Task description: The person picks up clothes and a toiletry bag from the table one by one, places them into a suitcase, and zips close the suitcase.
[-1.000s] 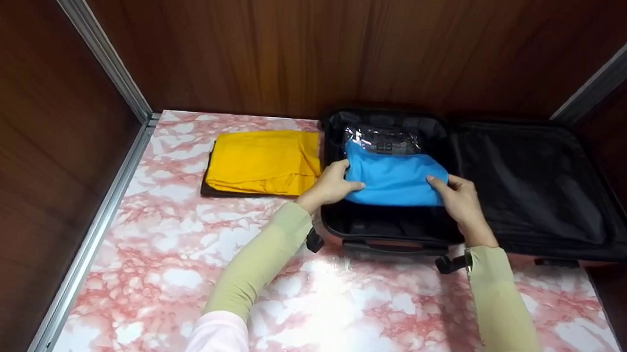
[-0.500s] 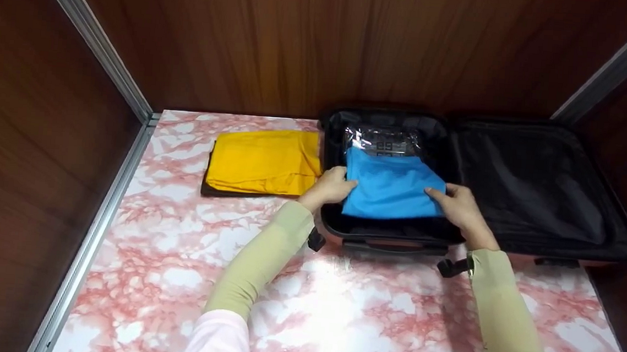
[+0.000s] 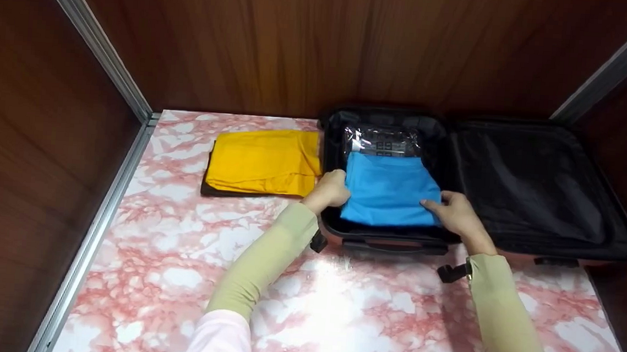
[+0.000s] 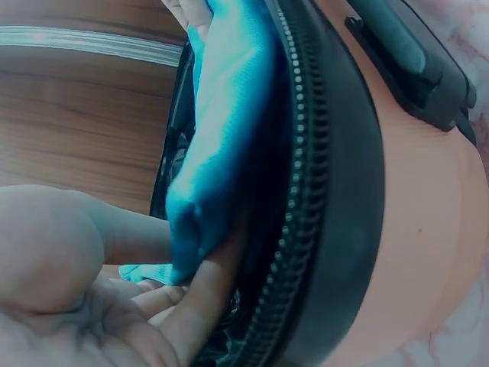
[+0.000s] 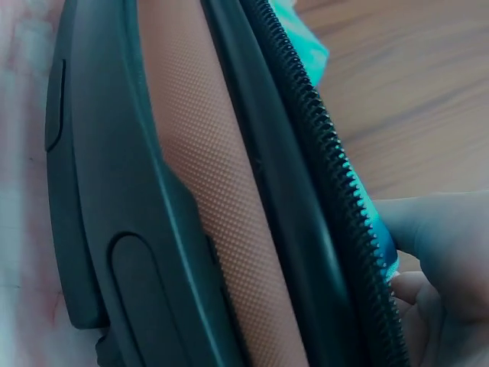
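A folded blue cloth garment (image 3: 390, 189) lies low inside the left half of an open suitcase (image 3: 392, 240), its near edge close to the front wall. My left hand (image 3: 333, 188) pinches its left side; in the left wrist view the thumb presses on the cloth (image 4: 221, 130) with fingers underneath. At the right side, my right hand (image 3: 457, 212) grips the other edge, thumb on top. The suitcase's zipper rim hides much of that grip in the right wrist view. Behind the garment sits a clear plastic-wrapped dark packet (image 3: 382, 141), partly covered by the blue cloth.
A folded yellow garment (image 3: 265, 161) lies on a dark folded item (image 3: 224, 194) left of the suitcase. The suitcase's black-lined lid (image 3: 533, 191) lies open to the right. Brown wood-look panels (image 3: 322, 49) stand behind and at both sides of the marbled tabletop (image 3: 337, 310).
Both hands have moved nearer to the person and lower, bringing the blue garment toward the suitcase's front wall. It lies flatter now, and more of the packet behind it shows.
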Demonstrator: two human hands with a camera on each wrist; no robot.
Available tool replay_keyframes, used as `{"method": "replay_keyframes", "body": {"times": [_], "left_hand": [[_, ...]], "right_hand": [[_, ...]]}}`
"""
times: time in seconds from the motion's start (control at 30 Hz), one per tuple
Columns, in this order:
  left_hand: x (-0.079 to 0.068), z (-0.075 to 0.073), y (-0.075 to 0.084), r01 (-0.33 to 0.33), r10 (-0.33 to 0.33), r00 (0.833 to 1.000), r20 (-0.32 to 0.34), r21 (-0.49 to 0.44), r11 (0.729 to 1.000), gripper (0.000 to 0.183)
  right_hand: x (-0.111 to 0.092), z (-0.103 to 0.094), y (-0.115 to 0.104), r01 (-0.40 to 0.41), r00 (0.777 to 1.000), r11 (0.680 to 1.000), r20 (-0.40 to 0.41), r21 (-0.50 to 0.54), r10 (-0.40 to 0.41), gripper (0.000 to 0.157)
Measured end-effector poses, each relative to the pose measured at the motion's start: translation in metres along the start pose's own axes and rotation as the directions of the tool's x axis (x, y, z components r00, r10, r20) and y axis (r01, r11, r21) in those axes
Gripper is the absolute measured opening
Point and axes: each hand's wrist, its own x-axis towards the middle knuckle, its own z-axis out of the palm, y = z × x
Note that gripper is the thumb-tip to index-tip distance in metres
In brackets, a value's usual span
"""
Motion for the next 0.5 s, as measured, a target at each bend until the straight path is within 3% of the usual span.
{"method": "replay_keyframes", "body": {"times": [0.27, 0.5], "left_hand": [[0.002, 0.010, 0.004, -0.004, 0.001, 1.000, 0.017, 0.187, 0.982, 0.028], [0.003, 0.015, 0.004, 0.021, -0.023, 1.000, 0.009, 0.218, 0.976, 0.050]], "right_hand": [[0.000, 0.004, 0.003, 0.015, 0.999, 0.996, 0.050, -0.093, -0.010, 0.052], [-0.001, 0.008, 0.004, 0.044, 0.999, 0.975, 0.040, -0.217, -0.036, 0.039]]}}
